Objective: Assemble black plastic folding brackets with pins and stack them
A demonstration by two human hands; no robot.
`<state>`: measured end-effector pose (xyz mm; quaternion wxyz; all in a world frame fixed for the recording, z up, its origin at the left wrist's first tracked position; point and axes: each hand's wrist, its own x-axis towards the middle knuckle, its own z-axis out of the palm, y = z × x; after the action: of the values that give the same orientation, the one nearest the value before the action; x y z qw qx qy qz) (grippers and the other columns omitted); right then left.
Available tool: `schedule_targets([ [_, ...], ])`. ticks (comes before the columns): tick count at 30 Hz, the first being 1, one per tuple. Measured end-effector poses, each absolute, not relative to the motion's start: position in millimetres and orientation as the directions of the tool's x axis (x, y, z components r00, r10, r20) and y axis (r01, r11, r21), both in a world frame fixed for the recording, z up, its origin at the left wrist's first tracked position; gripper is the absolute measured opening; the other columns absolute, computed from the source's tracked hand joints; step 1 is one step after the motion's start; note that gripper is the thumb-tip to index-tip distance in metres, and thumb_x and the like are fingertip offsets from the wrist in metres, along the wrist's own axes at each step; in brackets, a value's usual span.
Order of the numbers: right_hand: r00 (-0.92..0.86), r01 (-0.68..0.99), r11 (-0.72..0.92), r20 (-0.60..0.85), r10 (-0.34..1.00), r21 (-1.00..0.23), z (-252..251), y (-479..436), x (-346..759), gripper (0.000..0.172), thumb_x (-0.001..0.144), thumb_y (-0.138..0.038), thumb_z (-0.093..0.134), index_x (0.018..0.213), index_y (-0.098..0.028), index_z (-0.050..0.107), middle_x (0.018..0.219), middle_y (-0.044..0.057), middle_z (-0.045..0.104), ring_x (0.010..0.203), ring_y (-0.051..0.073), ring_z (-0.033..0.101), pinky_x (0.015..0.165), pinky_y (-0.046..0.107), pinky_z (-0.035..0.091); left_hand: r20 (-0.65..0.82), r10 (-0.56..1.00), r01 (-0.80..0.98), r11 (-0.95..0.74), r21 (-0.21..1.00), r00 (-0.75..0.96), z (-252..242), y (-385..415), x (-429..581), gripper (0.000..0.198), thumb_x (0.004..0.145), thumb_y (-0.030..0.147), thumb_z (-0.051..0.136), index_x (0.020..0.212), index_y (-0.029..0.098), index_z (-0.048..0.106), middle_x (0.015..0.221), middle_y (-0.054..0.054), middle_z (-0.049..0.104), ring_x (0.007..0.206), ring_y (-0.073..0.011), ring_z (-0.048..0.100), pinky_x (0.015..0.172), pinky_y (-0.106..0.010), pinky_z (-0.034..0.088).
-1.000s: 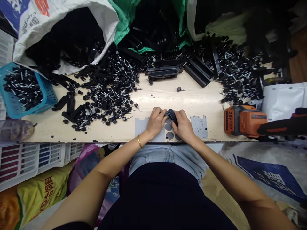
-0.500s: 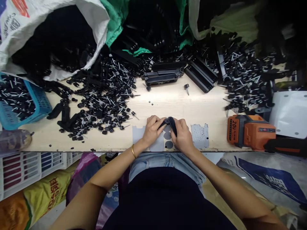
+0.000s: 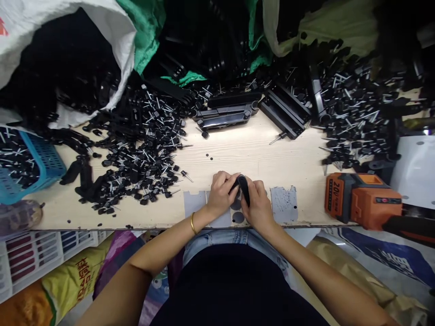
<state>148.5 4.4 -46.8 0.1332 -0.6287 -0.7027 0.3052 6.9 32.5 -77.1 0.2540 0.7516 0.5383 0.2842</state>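
Observation:
Near the table's front edge, my left hand (image 3: 220, 194) is closed on a dark plastic piece (image 3: 235, 184), mostly hidden by the fingers. My right hand (image 3: 258, 204) grips a long black plastic arm (image 3: 244, 191) with a rounded top end. The two black pieces meet at their upper ends, between my hands; whether they are joined I cannot tell. Beneath the hands lie grey sheets (image 3: 222, 220) and dark round pads (image 3: 238, 217) on the table. A rough grey sheet (image 3: 284, 203) lies to the right of my right hand.
Black-headed screws (image 3: 149, 149) are heaped at left, with another heap (image 3: 356, 113) at right. Black bars (image 3: 285, 111) and folded black arms (image 3: 226, 111) lie at the back. An orange power tool (image 3: 375, 206) rests at right. A blue basket (image 3: 47, 158) stands at left.
My hands have drawn closer together, and the black pieces' ends now overlap more. A lone screw near the back now lies against the black bars. The whole view has shifted slightly.

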Motion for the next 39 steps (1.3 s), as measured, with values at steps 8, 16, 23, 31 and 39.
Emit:
schedule_targets([
  [8, -0.160, 0.837, 0.028, -0.195, 0.968, -0.546, -48, 8, 146, 0.049, 0.082, -0.015, 0.042, 0.131, -0.016, 0.038, 0.098, 0.011, 0.050, 0.085, 0.024, 0.055, 0.068, 0.034, 0.049, 0.162, 0.960, 0.658, -0.276, 0.701, 0.230, -76, 35, 10, 0.025, 0.089, 0.021, 0.049, 0.109, 0.017, 0.063, 0.079, -0.002, 0.050, 0.077, -0.0166, 0.048, 0.073, -0.031, 0.042],
  [16, -0.141, 0.866, 0.063, -0.121, 0.983, -0.496, -46, 5, 142, 0.049, 0.079, -0.012, 0.043, 0.128, -0.013, 0.041, 0.098, 0.011, 0.052, 0.087, 0.024, 0.054, 0.072, 0.036, 0.049, 0.162, 0.977, 0.683, -0.213, 0.699, 0.138, -77, 24, 19, 0.027, 0.085, 0.014, 0.051, 0.109, 0.018, 0.062, 0.081, -0.003, 0.051, 0.081, -0.0183, 0.050, 0.076, -0.032, 0.043],
  [23, -0.234, 0.766, 0.007, -0.268, 0.934, -0.642, -32, 16, 154, 0.048, 0.078, -0.017, 0.052, 0.126, -0.018, 0.047, 0.105, 0.010, 0.053, 0.088, 0.021, 0.056, 0.073, 0.033, 0.050, 0.028, 0.972, 0.776, -0.205, 0.596, 0.235, -59, 36, 10, 0.037, 0.077, 0.013, 0.053, 0.114, 0.015, 0.054, 0.095, -0.008, 0.056, 0.092, -0.0240, 0.052, 0.082, -0.038, 0.043],
  [31, 0.245, 0.867, -0.131, 0.182, 0.952, -0.481, -12, 151, 236, 0.035, 0.085, -0.025, 0.044, 0.115, -0.011, 0.055, 0.115, 0.019, 0.054, 0.110, 0.029, 0.047, 0.091, 0.045, 0.039, 0.144, 0.969, 0.696, -0.244, 0.675, 0.200, -73, 42, -15, 0.048, 0.076, 0.008, 0.046, 0.122, 0.020, 0.048, 0.107, -0.009, 0.049, 0.105, -0.0244, 0.049, 0.093, -0.041, 0.041],
  [39, 0.218, 0.948, -0.170, 0.158, 0.963, -0.270, 5, 215, 257, 0.031, 0.084, -0.024, 0.046, 0.109, -0.009, 0.058, 0.112, 0.021, 0.057, 0.107, 0.033, 0.049, 0.091, 0.051, 0.034, 0.145, 0.975, 0.704, -0.221, 0.675, 0.168, -71, 43, -11, 0.045, 0.078, 0.012, 0.048, 0.122, 0.019, 0.049, 0.107, -0.009, 0.049, 0.106, -0.0248, 0.049, 0.094, -0.042, 0.042],
])
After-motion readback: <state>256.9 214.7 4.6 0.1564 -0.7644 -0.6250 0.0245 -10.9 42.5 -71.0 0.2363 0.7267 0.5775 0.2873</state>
